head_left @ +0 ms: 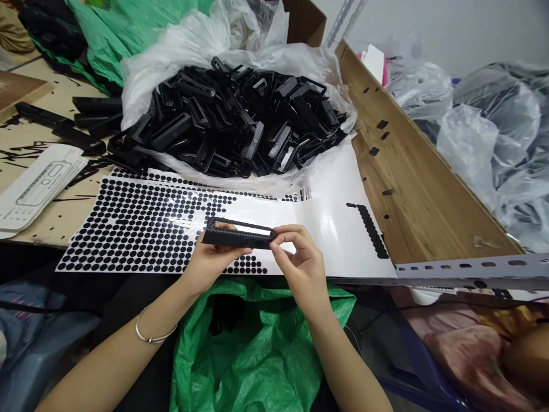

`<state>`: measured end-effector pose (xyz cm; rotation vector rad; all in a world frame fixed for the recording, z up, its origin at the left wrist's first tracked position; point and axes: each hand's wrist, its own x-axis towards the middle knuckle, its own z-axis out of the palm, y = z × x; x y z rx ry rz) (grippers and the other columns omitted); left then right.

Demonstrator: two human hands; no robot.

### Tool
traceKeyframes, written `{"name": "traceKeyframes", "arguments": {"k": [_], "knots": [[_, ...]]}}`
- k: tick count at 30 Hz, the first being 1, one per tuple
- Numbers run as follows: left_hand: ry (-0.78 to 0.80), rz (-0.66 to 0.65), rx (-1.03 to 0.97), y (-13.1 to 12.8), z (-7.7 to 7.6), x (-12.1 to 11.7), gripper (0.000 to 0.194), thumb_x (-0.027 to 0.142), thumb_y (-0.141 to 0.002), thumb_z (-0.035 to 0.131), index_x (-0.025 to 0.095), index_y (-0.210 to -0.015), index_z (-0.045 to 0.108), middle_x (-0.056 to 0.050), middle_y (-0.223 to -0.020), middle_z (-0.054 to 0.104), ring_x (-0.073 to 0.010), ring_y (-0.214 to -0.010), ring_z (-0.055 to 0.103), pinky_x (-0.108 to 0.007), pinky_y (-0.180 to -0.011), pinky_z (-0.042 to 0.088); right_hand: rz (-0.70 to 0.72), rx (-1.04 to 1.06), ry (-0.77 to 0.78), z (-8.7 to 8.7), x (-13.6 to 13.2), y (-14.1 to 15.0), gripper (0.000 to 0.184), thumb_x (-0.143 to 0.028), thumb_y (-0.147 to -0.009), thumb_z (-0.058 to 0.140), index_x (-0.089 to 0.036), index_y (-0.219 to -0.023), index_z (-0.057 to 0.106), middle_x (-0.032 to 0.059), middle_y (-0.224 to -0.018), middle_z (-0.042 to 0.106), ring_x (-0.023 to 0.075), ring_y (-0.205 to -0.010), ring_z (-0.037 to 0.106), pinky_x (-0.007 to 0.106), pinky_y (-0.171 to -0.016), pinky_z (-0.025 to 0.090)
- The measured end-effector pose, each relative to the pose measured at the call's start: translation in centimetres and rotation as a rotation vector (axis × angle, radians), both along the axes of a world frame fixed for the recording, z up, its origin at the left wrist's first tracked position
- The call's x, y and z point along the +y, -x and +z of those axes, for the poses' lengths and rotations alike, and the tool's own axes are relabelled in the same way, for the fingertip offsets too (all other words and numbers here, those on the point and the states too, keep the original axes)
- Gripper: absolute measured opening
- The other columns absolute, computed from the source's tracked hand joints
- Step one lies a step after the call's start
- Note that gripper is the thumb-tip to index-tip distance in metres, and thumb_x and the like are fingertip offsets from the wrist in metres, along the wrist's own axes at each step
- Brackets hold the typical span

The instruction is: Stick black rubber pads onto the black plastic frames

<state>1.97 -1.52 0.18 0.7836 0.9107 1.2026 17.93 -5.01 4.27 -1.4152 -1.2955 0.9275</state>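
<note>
A black plastic frame (240, 237), long and hollow in the middle, is held level above the sticker sheets. My left hand (211, 262) is closed on its left end, thumb along the lower edge. At the right end, the fingertips of my right hand (300, 258) pinch the corner; whether a small sticker sits between them cannot be made out. Beneath both hands lies a white sheet of round black stickers (128, 223), with gaps where dots are gone. To its right, another white sheet (334, 240) carries a column of black oblong stickers (372, 232).
Behind the sheets, a clear plastic bag (171, 48) overflows with similar black parts (240, 120). More black pieces (64, 123) and a stack of printed cards (36, 186) lie left. A wooden board (412, 189) slants on the right. Below hangs a green sack (257, 355).
</note>
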Motion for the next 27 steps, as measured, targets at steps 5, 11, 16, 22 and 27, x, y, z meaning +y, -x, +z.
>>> {"name": "traceKeyframes", "arguments": {"k": [5, 11, 16, 22, 27], "knots": [[-0.029, -0.009, -0.002, 0.02, -0.2, -0.07, 0.033, 0.022, -0.052, 0.088, 0.019, -0.075, 0.063, 0.004, -0.067, 0.063, -0.0157, -0.07, 0.064, -0.033, -0.074, 0.057, -0.003, 0.007, -0.006, 0.12, -0.06, 0.15, 0.01, -0.03, -0.083, 0.064, -0.024, -0.076, 0.063, 0.0049, -0.102, 0.054, 0.0201, -0.101, 0.054, 0.033, -0.078, 0.054], [0.0, 0.023, -0.024, -0.03, -0.36, -0.08, 0.037, 0.021, -0.052, 0.088, 0.019, -0.079, 0.062, 0.004, -0.069, 0.066, -0.0169, -0.071, 0.067, -0.033, -0.075, 0.057, -0.018, 0.029, -0.044, 0.03, -0.21, 0.54, 0.008, -0.029, -0.083, 0.065, -0.024, -0.077, 0.064, 0.0052, -0.101, 0.053, 0.0208, -0.103, 0.054, 0.034, -0.079, 0.056], [-0.007, 0.009, -0.043, -0.09, -0.13, -0.19, 0.037, 0.02, -0.05, 0.088, 0.019, -0.078, 0.063, 0.003, -0.07, 0.068, -0.0186, -0.071, 0.069, -0.036, -0.075, 0.059, -0.026, 0.038, -0.072, 0.06, -0.12, 0.59, 0.007, -0.028, -0.083, 0.064, -0.024, -0.077, 0.064, 0.005, -0.097, 0.053, 0.0194, -0.097, 0.054, 0.032, -0.076, 0.056], [-0.056, 0.011, -0.049, -0.05, -0.36, -0.2, 0.034, 0.019, -0.052, 0.088, 0.019, -0.075, 0.064, 0.003, -0.069, 0.068, -0.0174, -0.072, 0.069, -0.033, -0.074, 0.06, -0.036, 0.07, -0.083, -0.14, -0.16, 0.65, 0.008, -0.025, -0.081, 0.067, -0.023, -0.074, 0.063, 0.0041, -0.095, 0.053, 0.0185, -0.096, 0.056, 0.031, -0.076, 0.057], [-0.064, -0.022, -0.062, 0.13, -0.15, -0.03, 0.032, 0.021, -0.056, 0.086, 0.019, -0.079, 0.064, 0.002, -0.07, 0.069, -0.0188, -0.071, 0.07, -0.036, -0.074, 0.06, -0.08, 0.164, -0.075, -0.83, 0.54, 0.44, 0.022, -0.029, -0.076, 0.073, -0.021, -0.067, 0.055, 0.0009, -0.084, 0.053, 0.0175, -0.089, 0.059, 0.031, -0.07, 0.059]]}}
